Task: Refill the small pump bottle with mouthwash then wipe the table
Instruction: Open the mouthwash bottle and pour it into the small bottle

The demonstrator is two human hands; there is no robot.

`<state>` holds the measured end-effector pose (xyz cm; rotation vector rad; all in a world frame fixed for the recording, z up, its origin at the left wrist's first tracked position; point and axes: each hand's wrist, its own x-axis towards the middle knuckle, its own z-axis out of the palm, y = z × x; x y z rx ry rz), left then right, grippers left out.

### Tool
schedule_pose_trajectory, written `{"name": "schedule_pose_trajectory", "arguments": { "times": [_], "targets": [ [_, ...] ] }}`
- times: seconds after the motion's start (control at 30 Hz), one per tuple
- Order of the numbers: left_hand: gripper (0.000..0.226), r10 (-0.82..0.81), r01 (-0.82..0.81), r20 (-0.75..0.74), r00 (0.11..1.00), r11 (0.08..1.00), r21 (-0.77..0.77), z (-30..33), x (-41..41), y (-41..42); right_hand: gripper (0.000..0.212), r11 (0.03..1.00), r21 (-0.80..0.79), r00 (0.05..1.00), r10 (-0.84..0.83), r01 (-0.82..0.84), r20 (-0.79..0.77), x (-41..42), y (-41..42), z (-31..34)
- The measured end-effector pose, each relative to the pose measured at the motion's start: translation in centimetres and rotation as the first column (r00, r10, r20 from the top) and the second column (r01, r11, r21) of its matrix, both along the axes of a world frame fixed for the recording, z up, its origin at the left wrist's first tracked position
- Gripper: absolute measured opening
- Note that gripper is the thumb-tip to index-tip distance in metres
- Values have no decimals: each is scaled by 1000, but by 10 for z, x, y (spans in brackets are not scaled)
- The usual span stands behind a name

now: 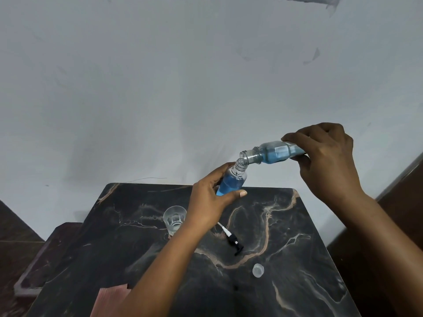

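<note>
Above the far edge of the dark marble-look table with pale wavy lines (pixel 286 259), two hands hold two bottles up in the air, as the head camera shows. The left hand (pixel 207 202) wraps its fingers and thumb around the small clear pump bottle with blue mouthwash inside (pixel 232 180). This little bottle has no top on and leans to the right, and the blue fills its lower part. The right hand (pixel 329 161) grips the bigger clear plastic mouthwash bottle with blue liquid (pixel 272 152) from above. That bottle lies almost on its side, with its open mouth pointing left and down. The two open mouths are touching or just about touching. Down on the table, the black pump top with its thin white tube (pixel 232 241) lies on its side near the middle. A small clear round cap (pixel 258 269) sits close by, nearer to the person. A small clear drinking glass (pixel 174 219) stands upright just left of the left wrist. A reddish-brown thing (pixel 109 298) pokes in at the near left edge of the table. A plain grey-white wall (pixel 160 88) rises behind the table.
</note>
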<state>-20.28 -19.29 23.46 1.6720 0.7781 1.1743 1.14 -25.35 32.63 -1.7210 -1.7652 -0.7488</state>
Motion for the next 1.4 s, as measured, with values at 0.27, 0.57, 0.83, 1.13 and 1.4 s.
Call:
{"name": "schedule_pose_trajectory", "arguments": {
  "times": [0.27, 0.57, 0.83, 1.13, 1.4],
  "targets": [
    [60, -5, 4, 12, 1000, 1000, 12, 0, 0, 0, 41, 1000, -1, 1000, -1, 1, 17, 0, 2, 1],
    [61, -4, 4, 25, 1000, 1000, 12, 0, -1, 1, 40, 1000, -10, 1000, -1, 1, 7, 0, 4, -1],
    [60, 3, -3, 14, 1000, 1000, 14, 0, -2, 3, 41, 1000, -24, 1000, 1, -2, -23, -1, 5, -6],
    [59, 10, -10, -17, 1000, 999, 32, 2, -2, 6, 40, 1000, -19, 998, 7, -8, -58, -1, 7, -11],
    [61, 15, -13, -45, 999, 999, 36, 6, -1, 5, 41, 1000, -3, 1000, 2, -2, -23, 3, 8, -6]
  ]
}}
